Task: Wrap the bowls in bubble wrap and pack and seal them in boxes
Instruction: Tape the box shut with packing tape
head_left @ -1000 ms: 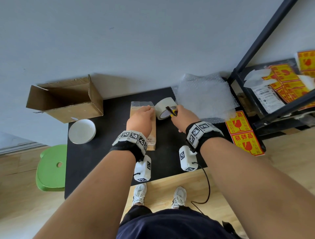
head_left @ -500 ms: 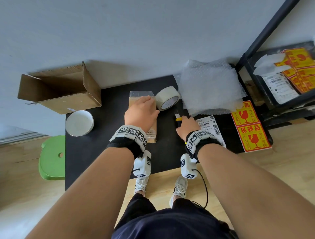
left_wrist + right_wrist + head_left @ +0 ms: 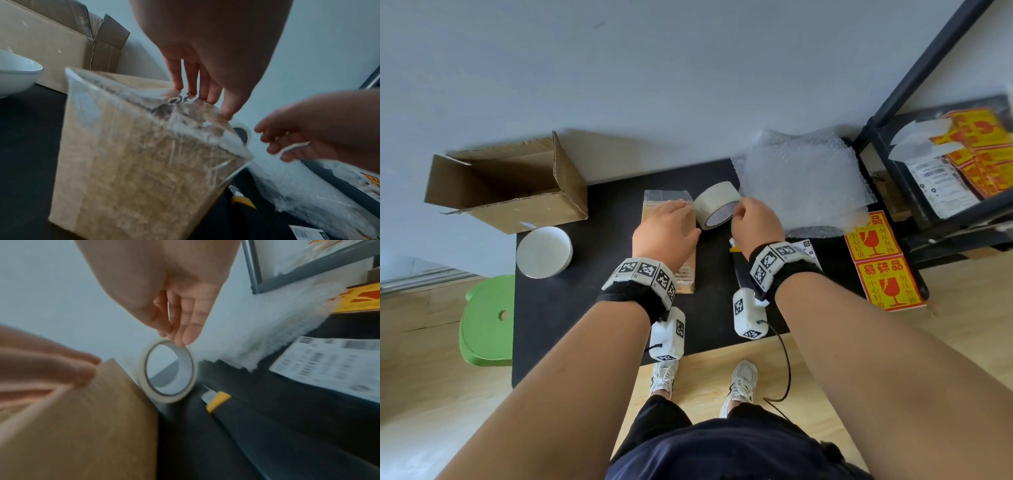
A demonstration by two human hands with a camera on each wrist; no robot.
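Your left hand [image 3: 666, 231] presses flat, fingers straight, on the taped box [image 3: 133, 162]; at its 2 o'clock, your right hand [image 3: 755, 219], fingers together, touches the tape roll [image 3: 717, 209].

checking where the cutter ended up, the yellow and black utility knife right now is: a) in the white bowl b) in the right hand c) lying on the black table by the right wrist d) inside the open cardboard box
c: the yellow and black utility knife lies on the black table, while the right hand reaches with its fingertips to the roll of clear packing tape.
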